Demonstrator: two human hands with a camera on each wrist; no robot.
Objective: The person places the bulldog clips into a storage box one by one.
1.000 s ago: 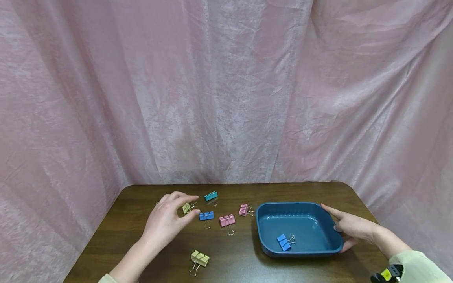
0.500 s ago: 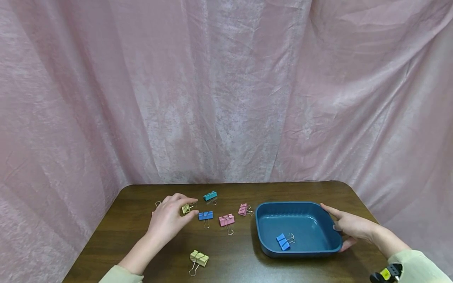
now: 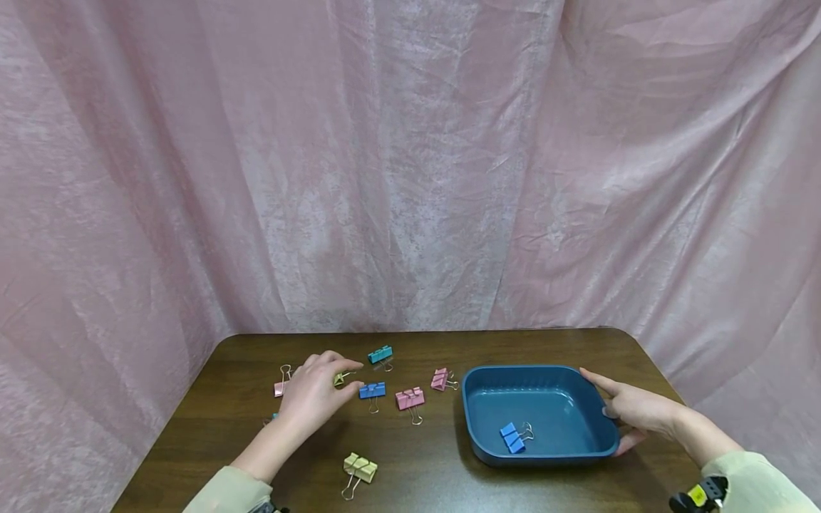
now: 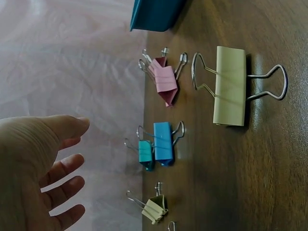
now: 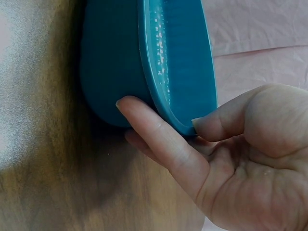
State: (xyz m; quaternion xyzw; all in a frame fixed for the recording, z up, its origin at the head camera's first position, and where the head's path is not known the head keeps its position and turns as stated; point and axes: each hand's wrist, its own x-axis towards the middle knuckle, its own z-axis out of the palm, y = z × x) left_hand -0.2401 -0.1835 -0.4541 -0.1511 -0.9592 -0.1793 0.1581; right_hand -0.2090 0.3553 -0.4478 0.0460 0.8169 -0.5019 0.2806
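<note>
Nearest on the wood-grain bench (image 3: 442, 488), well in from its left edge, lies the front yellow clip (image 3: 361, 467), a smooth, wedge-shaped body set crosswise, its looped wire handles aimed at the near side. Toward the right edge sits a glossy, round-cornered blue tray (image 3: 558, 407), its long axis parallel to the far edge; inside, by its near wall, the first blue clip (image 3: 512, 438) points its handles rightward. The right hand (image 3: 641, 413) grips the tray's right end, thumb on the rim, fingers against the outer wall. The left hand (image 3: 314, 392) has thumb and fingers spread well apart, holding nothing; the small yellow clip (image 4: 154, 210) shows in that gap from the head view, handles toward the right edge. A bluish clip (image 3: 274, 415) is mostly hidden by that wrist, and a pink clip (image 3: 279, 389) lies near the left edge. Between left hand and tray lie the second blue clip (image 3: 372, 390), second pink clip (image 3: 410, 398) and third pink clip (image 3: 439, 379); one teal clip (image 3: 380, 354) lies nearest the far edge. Nine clips show. Beyond hangs a creased, velvety pink curtain (image 3: 410, 178).
</note>
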